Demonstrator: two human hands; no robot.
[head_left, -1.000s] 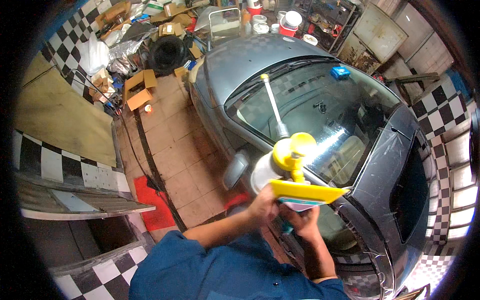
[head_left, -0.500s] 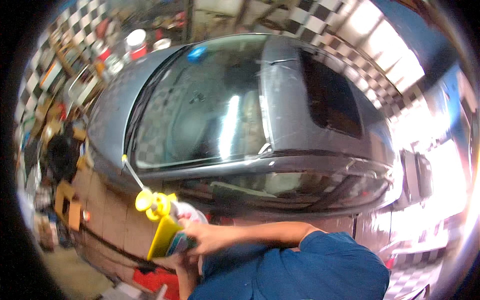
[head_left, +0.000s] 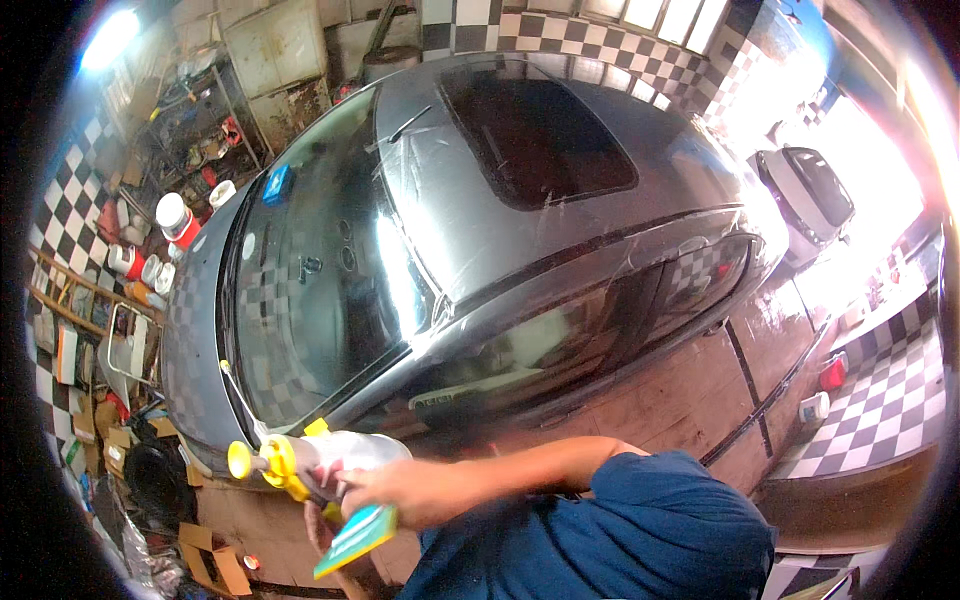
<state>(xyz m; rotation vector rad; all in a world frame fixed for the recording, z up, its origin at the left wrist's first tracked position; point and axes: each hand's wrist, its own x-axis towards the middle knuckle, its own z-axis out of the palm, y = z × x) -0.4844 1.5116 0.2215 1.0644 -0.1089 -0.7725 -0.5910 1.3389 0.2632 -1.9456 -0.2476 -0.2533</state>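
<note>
While the view looks down over a grey car [head_left: 480, 230] in a garage with a black-and-white checkered floor [head_left: 870, 420], the person's right hand [head_left: 415, 492] reaches across the body toward the lower left, fingers curled shut around a clear plastic spray bottle with a yellow trigger head [head_left: 320, 460]. Bottle lies roughly sideways, yellow nozzle cap pointing left, body tucked into the right palm, just below the car's windshield [head_left: 300, 300] edge. A thin white tube [head_left: 240, 400] rises from the yellow head up against the glass. Left hand [head_left: 325, 530] sits under the right, mostly hidden; only a bit of finger shows beside a flat yellow-edged teal squeegee card [head_left: 357, 540], which touches both hands from below. Cannot tell how the left hand grips, it looks closed on the card. Blue sleeve [head_left: 640, 530] fills the lower centre. Cardboard boxes [head_left: 215, 565] lie on the floor lower left, white and red containers [head_left: 175, 220] stand by the car's front, well apart from the hands.
</note>
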